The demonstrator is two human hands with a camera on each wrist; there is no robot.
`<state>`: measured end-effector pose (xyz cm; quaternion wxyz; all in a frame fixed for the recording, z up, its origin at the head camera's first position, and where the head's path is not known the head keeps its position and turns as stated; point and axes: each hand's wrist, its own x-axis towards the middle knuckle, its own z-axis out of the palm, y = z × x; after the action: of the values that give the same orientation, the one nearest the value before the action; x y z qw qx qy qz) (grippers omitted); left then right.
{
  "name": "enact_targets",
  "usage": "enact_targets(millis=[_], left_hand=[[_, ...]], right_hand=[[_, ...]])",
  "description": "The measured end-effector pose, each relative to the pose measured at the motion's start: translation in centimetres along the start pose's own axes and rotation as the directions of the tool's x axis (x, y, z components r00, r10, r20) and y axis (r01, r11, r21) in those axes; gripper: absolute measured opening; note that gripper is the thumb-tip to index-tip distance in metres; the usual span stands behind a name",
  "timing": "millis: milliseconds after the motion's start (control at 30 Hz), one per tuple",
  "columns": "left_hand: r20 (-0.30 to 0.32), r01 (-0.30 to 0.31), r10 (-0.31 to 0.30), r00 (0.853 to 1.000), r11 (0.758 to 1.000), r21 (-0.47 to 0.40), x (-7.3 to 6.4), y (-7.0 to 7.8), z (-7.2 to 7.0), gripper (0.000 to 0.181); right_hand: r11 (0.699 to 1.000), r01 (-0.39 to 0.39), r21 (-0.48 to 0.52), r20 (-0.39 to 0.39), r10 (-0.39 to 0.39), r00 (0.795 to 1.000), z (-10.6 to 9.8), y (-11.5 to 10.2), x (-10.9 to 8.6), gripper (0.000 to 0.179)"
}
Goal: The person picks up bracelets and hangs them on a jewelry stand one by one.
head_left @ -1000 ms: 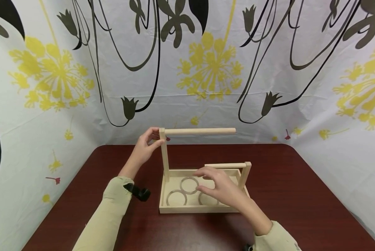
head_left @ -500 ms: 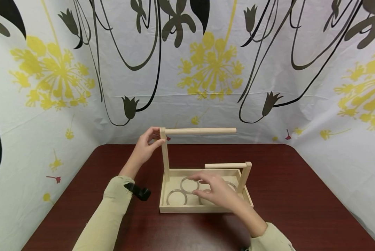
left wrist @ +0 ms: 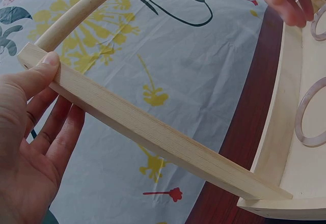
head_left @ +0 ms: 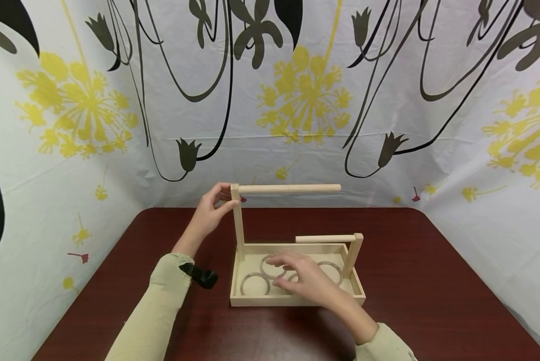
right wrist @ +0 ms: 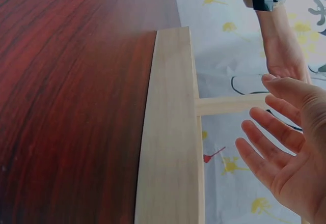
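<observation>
A shallow pale wooden tray (head_left: 260,301) stands on the table, with a tall post (head_left: 239,225) at its left and a shorter post (head_left: 353,256) at its right. From each post's top a round wooden rod sticks out inward. My left hand (head_left: 208,210) grips the tall post near its top, thumb on the near face, as the left wrist view shows. Above the tray hovers my right hand (head_left: 311,282), fingers loosely spread and holding nothing. Translucent rings lie in the tray, one ring (head_left: 255,285) at the front left and another ring (head_left: 332,275) at the right. My right hand partly covers others.
A dark red-brown table (head_left: 161,311) surrounds the tray. Behind and beside it hangs a white cloth (head_left: 270,160) with yellow and dark flower prints. The long upper rod (head_left: 292,189) reaches across above the tray; the shorter rod (head_left: 324,238) sits lower.
My right hand has moved left over the tray, uncovering the ring at the right. My left hand keeps its grip on the tall post, and the tray stays in place.
</observation>
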<state>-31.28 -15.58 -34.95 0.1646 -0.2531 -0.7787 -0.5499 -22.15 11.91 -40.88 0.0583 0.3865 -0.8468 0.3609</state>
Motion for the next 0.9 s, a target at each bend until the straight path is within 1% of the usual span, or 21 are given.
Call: enact_targets(millis=[133,300,433,567,800,900], left_hand=[[-0.001,0.002,-0.002,1.0,1.0,-0.006,0.0,0.0,0.0,0.032],[0.002,0.01,-0.01,1.0,1.0,-0.013,0.1,-0.2,0.0,0.033],[0.001,0.009,-0.009,1.0,1.0,-0.009,0.1,-0.2,0.0,0.033],[0.001,0.009,-0.009,1.0,1.0,-0.013,0.2,-0.2,0.0,0.033],[0.0,0.004,-0.004,1.0,1.0,-0.015,0.1,-0.3,0.0,0.032],[-0.003,-0.001,0.001,1.0,1.0,-0.018,0.1,-0.3,0.0,0.032]], right_hand=[[1.0,-0.013,-0.003,0.005,0.013,1.0,0.3,0.1,0.0,0.04],[1.0,-0.003,-0.008,0.001,0.003,1.0,0.8,0.6,0.0,0.04],[1.0,-0.01,-0.01,0.004,0.01,1.0,1.1,1.0,0.0,0.04],[1.0,-0.027,0.001,0.013,0.027,1.0,1.5,1.4,0.1,0.039],[0.999,-0.029,0.039,0.017,0.028,0.999,2.0,2.2,0.2,0.038],[0.997,-0.056,0.061,0.032,0.055,0.998,2.1,2.3,0.3,0.039]])
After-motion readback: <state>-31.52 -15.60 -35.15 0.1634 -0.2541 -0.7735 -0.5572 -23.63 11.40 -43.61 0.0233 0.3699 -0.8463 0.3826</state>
